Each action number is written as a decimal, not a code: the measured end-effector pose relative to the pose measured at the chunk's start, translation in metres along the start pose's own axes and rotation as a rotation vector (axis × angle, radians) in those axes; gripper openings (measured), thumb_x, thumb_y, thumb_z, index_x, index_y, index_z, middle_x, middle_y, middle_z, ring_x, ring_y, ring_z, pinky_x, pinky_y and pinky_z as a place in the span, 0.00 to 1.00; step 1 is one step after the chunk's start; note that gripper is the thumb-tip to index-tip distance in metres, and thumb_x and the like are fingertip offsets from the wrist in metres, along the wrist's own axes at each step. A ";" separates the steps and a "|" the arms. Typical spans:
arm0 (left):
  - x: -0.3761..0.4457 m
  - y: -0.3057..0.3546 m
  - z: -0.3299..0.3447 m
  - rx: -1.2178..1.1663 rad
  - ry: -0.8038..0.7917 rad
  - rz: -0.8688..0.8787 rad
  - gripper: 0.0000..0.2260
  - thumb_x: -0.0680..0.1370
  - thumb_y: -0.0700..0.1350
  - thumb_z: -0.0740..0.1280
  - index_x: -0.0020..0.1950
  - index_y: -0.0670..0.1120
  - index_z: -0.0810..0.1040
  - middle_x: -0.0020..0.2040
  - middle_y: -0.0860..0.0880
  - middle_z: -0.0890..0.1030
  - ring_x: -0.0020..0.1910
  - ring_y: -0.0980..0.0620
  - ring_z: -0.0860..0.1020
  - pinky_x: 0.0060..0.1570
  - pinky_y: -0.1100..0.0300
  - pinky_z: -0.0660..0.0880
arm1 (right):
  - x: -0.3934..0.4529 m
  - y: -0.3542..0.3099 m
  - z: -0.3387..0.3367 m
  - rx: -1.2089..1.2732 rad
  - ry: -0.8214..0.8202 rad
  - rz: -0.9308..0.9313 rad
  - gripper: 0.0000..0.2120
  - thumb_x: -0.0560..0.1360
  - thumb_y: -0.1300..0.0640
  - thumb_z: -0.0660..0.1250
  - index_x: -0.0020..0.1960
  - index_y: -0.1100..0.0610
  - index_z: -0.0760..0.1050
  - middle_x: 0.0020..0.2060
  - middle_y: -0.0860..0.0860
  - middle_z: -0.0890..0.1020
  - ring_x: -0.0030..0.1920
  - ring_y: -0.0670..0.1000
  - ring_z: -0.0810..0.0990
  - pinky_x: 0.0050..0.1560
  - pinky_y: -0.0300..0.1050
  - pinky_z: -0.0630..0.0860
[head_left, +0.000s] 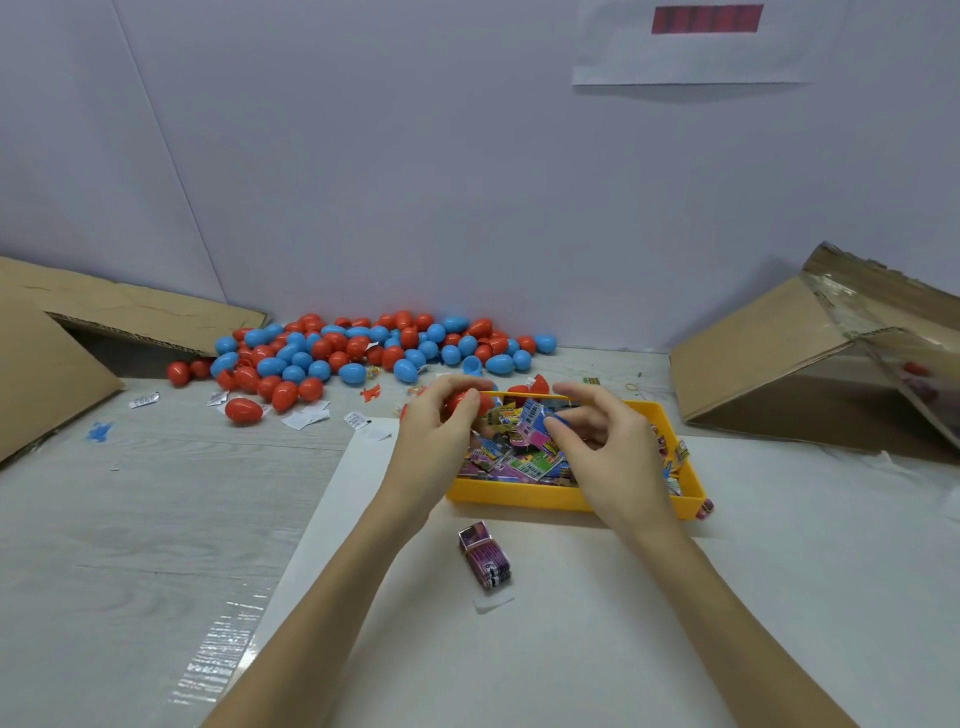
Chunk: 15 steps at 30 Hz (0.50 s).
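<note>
My left hand (436, 421) grips a red plastic egg shell (462, 400) just above the far left corner of a yellow tray (519, 493). Over the middle of the tray, my right hand (597, 441) pinches a small blue piece (555, 415) between thumb and fingers. The tray is filled with several small colourful printed packets (514, 452). One purple packet (485, 556) lies alone on the white sheet in front of the tray.
A heap of several red and blue plastic eggs (358, 353) lies against the back wall. Cardboard flaps stand at the left (52, 364) and right (779, 364). Paper slips (306, 418) and a blue scrap (100, 431) litter the table.
</note>
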<state>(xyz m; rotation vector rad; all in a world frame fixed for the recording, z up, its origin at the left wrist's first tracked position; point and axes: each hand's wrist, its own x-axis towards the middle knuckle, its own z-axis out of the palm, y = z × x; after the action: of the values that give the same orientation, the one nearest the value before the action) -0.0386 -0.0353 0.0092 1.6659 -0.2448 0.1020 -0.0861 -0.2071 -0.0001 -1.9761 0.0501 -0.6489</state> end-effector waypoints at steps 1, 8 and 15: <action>-0.001 0.001 0.002 0.020 -0.013 0.008 0.13 0.86 0.42 0.57 0.56 0.50 0.81 0.44 0.50 0.81 0.37 0.61 0.78 0.39 0.65 0.76 | 0.000 -0.001 0.000 0.000 -0.001 0.008 0.13 0.78 0.59 0.73 0.62 0.51 0.81 0.42 0.45 0.86 0.47 0.40 0.84 0.48 0.36 0.81; -0.009 -0.004 0.009 0.313 -0.085 0.248 0.02 0.80 0.50 0.71 0.50 0.53 0.80 0.46 0.53 0.81 0.46 0.57 0.80 0.44 0.64 0.77 | -0.002 -0.001 -0.001 0.031 -0.057 -0.004 0.04 0.77 0.58 0.74 0.52 0.54 0.84 0.44 0.45 0.87 0.46 0.40 0.86 0.49 0.40 0.83; -0.007 -0.006 0.005 0.302 -0.051 0.231 0.09 0.78 0.46 0.73 0.43 0.60 0.79 0.46 0.58 0.80 0.48 0.61 0.78 0.44 0.72 0.73 | 0.002 0.000 -0.004 0.035 0.065 0.029 0.14 0.86 0.56 0.59 0.59 0.55 0.83 0.50 0.46 0.86 0.53 0.45 0.84 0.55 0.51 0.83</action>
<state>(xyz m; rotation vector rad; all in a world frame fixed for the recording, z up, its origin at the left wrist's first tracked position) -0.0445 -0.0392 0.0017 1.9367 -0.4797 0.2820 -0.0861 -0.2109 0.0024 -1.9173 0.1057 -0.6908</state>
